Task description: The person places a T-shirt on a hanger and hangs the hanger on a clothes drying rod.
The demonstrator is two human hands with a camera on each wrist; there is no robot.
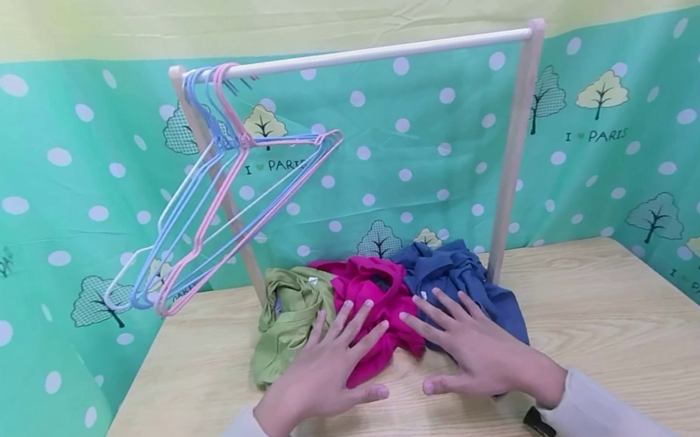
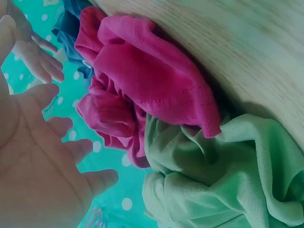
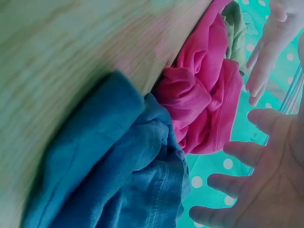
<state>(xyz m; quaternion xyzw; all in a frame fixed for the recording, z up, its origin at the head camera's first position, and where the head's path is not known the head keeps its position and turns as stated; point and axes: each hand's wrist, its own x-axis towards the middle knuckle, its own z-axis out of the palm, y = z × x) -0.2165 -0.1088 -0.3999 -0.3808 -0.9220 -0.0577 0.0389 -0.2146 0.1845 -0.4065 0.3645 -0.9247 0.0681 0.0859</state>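
Three crumpled pieces of clothing lie side by side on the table: a green garment (image 1: 296, 310) at left, a magenta garment (image 1: 372, 285) in the middle and a navy blue garment (image 1: 446, 268) at right. My left hand (image 1: 324, 375), fingers spread, hovers in front of the green and magenta ones. With its fingers spread too, my right hand (image 1: 478, 348) is held before the blue one. Both wrist views show bare palms, the left palm (image 2: 42, 161) and the right palm (image 3: 275, 180), apart from the cloth and holding nothing.
Behind the clothes stands a rack with a white rail (image 1: 377, 52) and wooden posts. Several blue, pink and white hangers (image 1: 203, 221) hang at its left end, jutting forward. A patterned green curtain (image 1: 8, 232) encloses the wooden table (image 1: 623, 334).
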